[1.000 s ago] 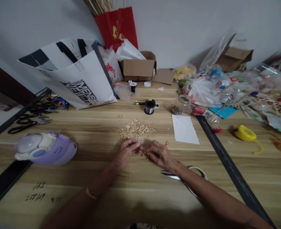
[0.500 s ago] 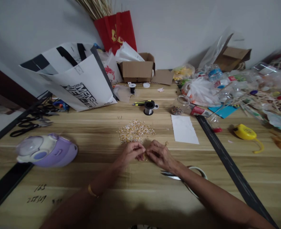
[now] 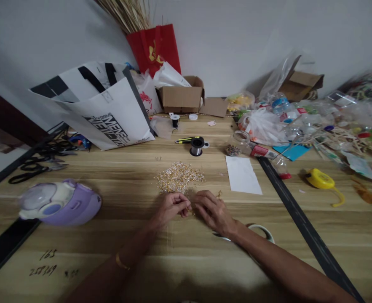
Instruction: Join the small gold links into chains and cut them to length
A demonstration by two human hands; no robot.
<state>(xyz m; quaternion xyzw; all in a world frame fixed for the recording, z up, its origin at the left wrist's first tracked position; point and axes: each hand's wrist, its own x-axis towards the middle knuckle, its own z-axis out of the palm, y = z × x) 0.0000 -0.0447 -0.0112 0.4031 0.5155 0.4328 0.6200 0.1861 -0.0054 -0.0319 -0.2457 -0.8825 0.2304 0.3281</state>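
A flat pile of tiny gold and clear beads point(image 3: 177, 176) lies on the wooden table. At its near edge, my left hand point(image 3: 172, 207) has thumb and forefinger pinched on a small gold beaded piece point(image 3: 188, 209), whose exact form is too small to make out. A short gap to the right, my right hand point(image 3: 213, 210) rests low over the table with its fingers loosely bent and a little apart; nothing shows in it. A little gold piece point(image 3: 219, 194) lies just beyond its knuckles. Under my right forearm are partly hidden scissors point(image 3: 222, 237) and a tape roll point(image 3: 264, 230).
Behind the beads stand a wire spool point(image 3: 196, 147), a yellow-black cutter point(image 3: 187, 139) and a bead jar point(image 3: 238, 145). White paper point(image 3: 243, 174) and a yellow tape measure point(image 3: 320, 179) lie right. A purple-white container point(image 3: 62, 202), scissors point(image 3: 36, 168) and a large paper bag point(image 3: 110, 113) are left.
My right hand has drawn slightly away from my left, and its fingers have loosened. My left hand keeps its pinch on the gold piece. The view has shifted a little.
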